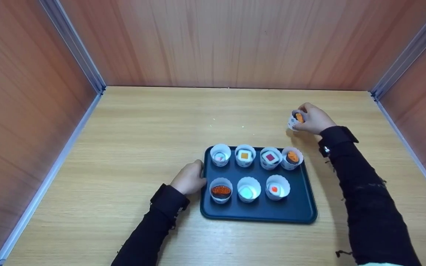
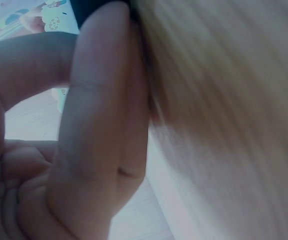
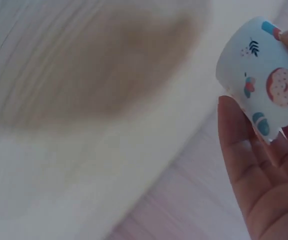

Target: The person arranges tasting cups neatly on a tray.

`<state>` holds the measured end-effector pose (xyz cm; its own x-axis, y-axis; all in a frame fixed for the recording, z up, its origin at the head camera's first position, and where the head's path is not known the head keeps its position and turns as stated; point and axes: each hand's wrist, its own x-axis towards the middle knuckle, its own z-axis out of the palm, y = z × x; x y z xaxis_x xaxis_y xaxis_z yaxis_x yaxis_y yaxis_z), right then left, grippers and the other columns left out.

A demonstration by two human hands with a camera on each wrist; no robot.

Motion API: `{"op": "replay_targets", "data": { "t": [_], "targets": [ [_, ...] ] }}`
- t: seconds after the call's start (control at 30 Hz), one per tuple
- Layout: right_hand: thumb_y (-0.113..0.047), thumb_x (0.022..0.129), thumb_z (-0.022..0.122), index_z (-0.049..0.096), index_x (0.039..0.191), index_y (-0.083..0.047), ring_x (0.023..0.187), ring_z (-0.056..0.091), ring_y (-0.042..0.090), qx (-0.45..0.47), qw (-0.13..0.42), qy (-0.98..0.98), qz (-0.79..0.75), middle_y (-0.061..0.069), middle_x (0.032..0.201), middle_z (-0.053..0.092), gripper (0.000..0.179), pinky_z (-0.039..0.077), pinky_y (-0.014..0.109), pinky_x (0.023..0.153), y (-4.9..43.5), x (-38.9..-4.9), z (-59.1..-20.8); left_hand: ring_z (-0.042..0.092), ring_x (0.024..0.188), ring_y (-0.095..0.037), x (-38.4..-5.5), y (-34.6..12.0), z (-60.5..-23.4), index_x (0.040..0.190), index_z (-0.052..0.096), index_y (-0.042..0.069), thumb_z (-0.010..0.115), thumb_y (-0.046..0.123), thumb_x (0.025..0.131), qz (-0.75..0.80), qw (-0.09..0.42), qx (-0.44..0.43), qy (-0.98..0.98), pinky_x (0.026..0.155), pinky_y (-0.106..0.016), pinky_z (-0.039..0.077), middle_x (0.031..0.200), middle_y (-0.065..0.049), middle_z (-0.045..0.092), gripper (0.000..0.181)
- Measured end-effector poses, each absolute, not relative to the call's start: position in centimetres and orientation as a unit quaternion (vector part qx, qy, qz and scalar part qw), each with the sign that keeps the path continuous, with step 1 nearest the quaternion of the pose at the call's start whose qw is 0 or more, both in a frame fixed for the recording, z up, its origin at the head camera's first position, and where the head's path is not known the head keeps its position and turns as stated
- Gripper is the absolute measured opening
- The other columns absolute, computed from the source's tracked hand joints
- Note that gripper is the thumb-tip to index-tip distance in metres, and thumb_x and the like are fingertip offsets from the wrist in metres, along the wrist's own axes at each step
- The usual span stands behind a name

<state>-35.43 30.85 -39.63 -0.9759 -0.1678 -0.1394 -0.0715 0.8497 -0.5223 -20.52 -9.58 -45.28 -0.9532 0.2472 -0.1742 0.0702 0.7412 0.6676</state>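
My right hand (image 1: 315, 119) grips a white paper baking cup (image 1: 293, 122) above the table, behind the tray's right corner. An orange-topped toy sushi piece shows inside it; in the right wrist view the cup (image 3: 259, 70) has a printed donut pattern. At the left edge of a dark rectangular tray (image 1: 272, 212), my left hand (image 1: 189, 179) pinches the rim. Several cups stand on the tray in two rows. One back-row cup holds another orange-topped sushi piece (image 1: 292, 157); a front cup holds a red-topped one (image 1: 221, 190).
Other cups hold a yellow-centred square piece (image 1: 245, 155), a red-centred one (image 1: 270, 157) and a small red-dotted piece (image 1: 274, 189). Tiny white crumbs (image 1: 243, 126) lie on the wooden table (image 1: 142, 122) behind the tray. Wooden panels (image 1: 227, 44) enclose the back and sides.
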Motion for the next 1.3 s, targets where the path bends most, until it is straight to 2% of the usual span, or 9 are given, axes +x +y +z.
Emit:
{"op": "replay_targets", "data": {
  "t": [0.2,0.47,0.63,0.8,1.07,1.13,1.3],
  "targets": [
    [-0.023,0.085,0.073,0.036,0.141,0.001,0.127,0.043,0.042,-0.075,0.059,0.962,-0.257,0.026,0.141,0.043,0.072,0.032,0.061,0.109,32.3,-31.7,-37.3,0.046,0.063,-0.019,-20.7,-9.4,-45.1,0.103,0.056,-0.003,0.063,0.003,0.084,0.343,0.117,0.095,0.927,0.056,-0.028,0.035,0.071,-0.002,0.044,0.021],
    [-0.018,0.083,0.073,0.041,0.137,0.003,0.118,0.052,0.041,-0.130,0.043,0.965,-0.222,0.026,0.132,0.050,0.066,0.044,0.060,0.099,32.9,-25.7,-35.7,0.047,0.064,-0.019,-20.8,-9.3,-45.0,0.104,0.056,-0.003,0.063,0.003,0.083,0.339,0.116,0.097,0.928,0.058,-0.028,0.036,0.072,-0.002,0.045,0.023],
    [-0.016,0.081,0.075,0.044,0.135,0.004,0.115,0.056,0.039,-0.171,0.039,0.964,-0.201,0.024,0.129,0.053,0.065,0.048,0.057,0.095,32.1,-23.1,-35.7,0.047,0.062,-0.019,-20.9,-9.6,-45.1,0.102,0.056,-0.002,0.063,0.002,0.083,0.341,0.118,0.092,0.928,0.056,-0.028,0.036,0.072,-0.003,0.046,0.021],
    [-0.015,0.078,0.077,0.048,0.132,0.002,0.111,0.059,0.033,-0.204,0.052,0.959,-0.190,0.021,0.126,0.057,0.064,0.051,0.053,0.092,30.8,-21.1,-36.5,0.047,0.062,-0.018,-21.0,-9.8,-45.2,0.101,0.055,-0.002,0.062,0.003,0.083,0.343,0.120,0.088,0.927,0.056,-0.027,0.036,0.072,-0.003,0.047,0.020],
    [-0.017,0.079,0.077,0.049,0.132,-0.002,0.102,0.060,0.022,-0.225,0.110,0.949,-0.191,0.016,0.126,0.060,0.062,0.055,0.042,0.085,29.3,-18.9,-39.6,0.047,0.062,-0.018,-21.0,-9.8,-45.1,0.102,0.056,-0.002,0.062,0.003,0.083,0.345,0.119,0.088,0.927,0.056,-0.027,0.036,0.072,-0.002,0.048,0.020],
    [-0.016,0.079,0.076,0.050,0.130,-0.002,0.097,0.059,0.019,-0.237,0.114,0.946,-0.190,0.014,0.122,0.061,0.059,0.055,0.035,0.080,29.1,-18.5,-40.4,0.046,0.061,-0.018,-21.0,-9.8,-45.0,0.100,0.056,-0.001,0.062,0.002,0.083,0.344,0.121,0.087,0.927,0.055,-0.027,0.036,0.071,-0.002,0.046,0.019],
    [-0.015,0.076,0.078,0.051,0.125,-0.003,0.089,0.057,0.015,-0.267,0.097,0.941,-0.184,0.010,0.113,0.061,0.057,0.052,0.029,0.074,28.7,-17.9,-41.9,0.044,0.059,-0.017,-20.9,-9.7,-45.0,0.097,0.054,-0.001,0.061,0.002,0.083,0.344,0.125,0.085,0.926,0.053,-0.026,0.034,0.069,-0.001,0.044,0.016]
  ]
}}
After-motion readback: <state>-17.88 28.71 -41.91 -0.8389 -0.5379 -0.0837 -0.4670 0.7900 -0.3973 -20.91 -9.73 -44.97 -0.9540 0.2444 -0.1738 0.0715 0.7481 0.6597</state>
